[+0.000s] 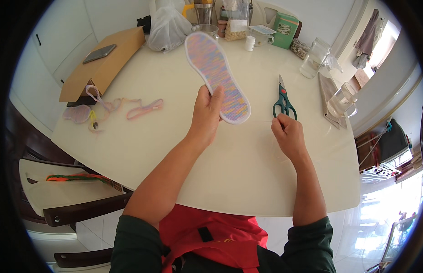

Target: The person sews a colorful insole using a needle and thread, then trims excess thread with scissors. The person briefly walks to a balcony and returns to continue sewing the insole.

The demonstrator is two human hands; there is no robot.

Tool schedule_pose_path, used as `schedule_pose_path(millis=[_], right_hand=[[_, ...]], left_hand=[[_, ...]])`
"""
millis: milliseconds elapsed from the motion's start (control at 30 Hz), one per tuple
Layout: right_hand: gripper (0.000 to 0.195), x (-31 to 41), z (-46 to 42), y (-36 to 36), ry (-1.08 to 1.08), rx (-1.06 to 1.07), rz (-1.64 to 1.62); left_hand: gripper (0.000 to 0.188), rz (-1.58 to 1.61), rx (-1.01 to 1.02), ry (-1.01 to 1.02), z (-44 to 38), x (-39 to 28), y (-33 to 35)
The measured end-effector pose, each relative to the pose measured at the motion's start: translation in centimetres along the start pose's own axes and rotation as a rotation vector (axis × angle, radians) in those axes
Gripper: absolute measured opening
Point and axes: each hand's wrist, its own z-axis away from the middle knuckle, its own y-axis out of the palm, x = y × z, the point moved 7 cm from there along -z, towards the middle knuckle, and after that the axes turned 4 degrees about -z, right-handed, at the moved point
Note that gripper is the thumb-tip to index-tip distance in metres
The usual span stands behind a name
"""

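Observation:
My left hand (208,114) grips an insole (216,73) near its heel end, with the thumb on top. The insole has a pale rim and is covered in pink, blue and yellow stitching; it is held up at a tilt above the table. My right hand (288,136) is a closed fist to the right. A faint line, seemingly thread (262,120), stretches from the insole's side to this fist; any needle is hidden by the fingers. Just beyond the fist, green-handled scissors (283,99) lie with blades pointing away, their handle loops partly covered by the hand.
On the left are a cardboard box (109,65) with a phone (99,53) on it, and tangled pink ribbon (143,109). A plastic bag (167,27), a white bottle (250,43) and a green box (286,30) stand behind. Right: a glass jar (314,59) and glass mug (341,100).

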Motion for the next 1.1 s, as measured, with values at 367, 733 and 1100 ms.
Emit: schedule_pose_path(millis=[367, 733, 1100], right_hand=[[0.026, -0.3, 0.1, 0.2, 0.045, 0.018, 0.014], [0.026, -0.3, 0.1, 0.2, 0.055, 0.023, 0.035], [0.026, -0.4, 0.1, 0.1, 0.072, 0.024, 0.056]], left_hand=[[0.022, -0.249, 0.030, 0.227, 0.0, -1.6, 0.1], [0.021, -0.256, 0.037, 0.243, 0.2, -1.9, 0.2], [0.020, -0.219, 0.079, 0.264, 0.3, -2.1, 0.5]])
